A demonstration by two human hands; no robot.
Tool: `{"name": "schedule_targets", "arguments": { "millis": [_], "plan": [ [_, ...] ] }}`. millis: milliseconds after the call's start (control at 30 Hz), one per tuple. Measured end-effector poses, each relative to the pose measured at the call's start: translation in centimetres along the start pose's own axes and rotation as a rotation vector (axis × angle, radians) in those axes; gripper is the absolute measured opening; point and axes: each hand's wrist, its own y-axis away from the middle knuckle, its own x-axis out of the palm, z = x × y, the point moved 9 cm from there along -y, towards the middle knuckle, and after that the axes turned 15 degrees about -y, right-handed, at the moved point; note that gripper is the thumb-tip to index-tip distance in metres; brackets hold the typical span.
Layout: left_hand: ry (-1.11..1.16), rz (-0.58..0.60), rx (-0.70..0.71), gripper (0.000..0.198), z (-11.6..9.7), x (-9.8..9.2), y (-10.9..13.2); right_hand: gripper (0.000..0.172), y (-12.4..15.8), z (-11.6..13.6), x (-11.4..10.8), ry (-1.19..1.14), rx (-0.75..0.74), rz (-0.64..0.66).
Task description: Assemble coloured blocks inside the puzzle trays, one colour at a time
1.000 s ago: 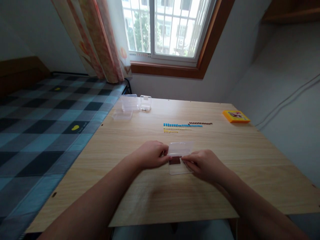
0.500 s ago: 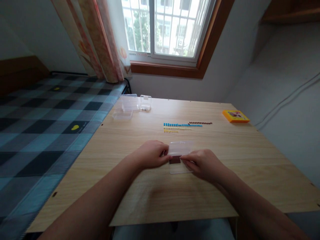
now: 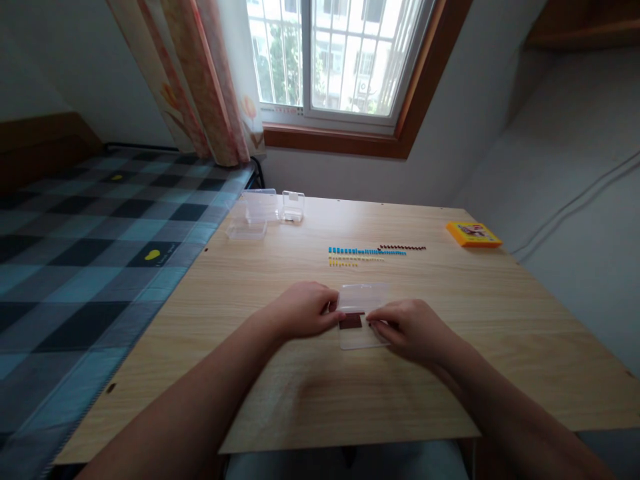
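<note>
A clear plastic box point(image 3: 364, 340) lies opened on the table in front of me, its lid point(image 3: 365, 295) tilted up on the far side. Inside are dark brown pieces point(image 3: 350, 322) packed into a block, with a thin strip along the far edge. My left hand point(image 3: 311, 311) grips the box's left side, thumb at the block's corner. Just right of the block, over the box, my right hand point(image 3: 405, 325) has thumb and index finger pinched on a tiny dark brown piece point(image 3: 369, 324), mostly covered by the fingertips.
Beyond the box, rows of tiny blue pieces point(image 3: 367, 251), yellow pieces point(image 3: 343, 264) and brown pieces point(image 3: 403, 247) run across the wooden table point(image 3: 280, 253). Clear containers point(image 3: 263, 207) stand at the back left. An orange box point(image 3: 473, 235) lies far right. A checkered bed point(image 3: 125, 213) adjoins the left edge.
My right fingertips have drawn slightly right, away from the brown block, uncovering the end of the thin strip. My left hand stays on the box.
</note>
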Motion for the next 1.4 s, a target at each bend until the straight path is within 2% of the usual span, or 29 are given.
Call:
{"name": "schedule_targets", "arguments": {
  "millis": [200,500,1067,1400],
  "plan": [
    [0.001,-0.011,-0.002,0.029,-0.1,-0.2,0.0,0.021,0.1,-0.5,-1.0,-0.016,-0.001,0.022],
    [0.020,-0.006,0.007,0.028,0.0,-0.3,0.0,0.027,0.2,-0.4,0.2,-0.002,-0.049,0.096],
    [0.025,0.015,-0.032,0.028,0.0,-0.5,-0.1,0.021,-0.6,-0.3,0.5,0.177,0.123,-0.106],
    [0.009,-0.007,-0.031,0.031,0.2,-0.1,-0.1,0.020,-0.1,-0.2,-0.3,0.139,0.115,-0.148]
  ]
}}
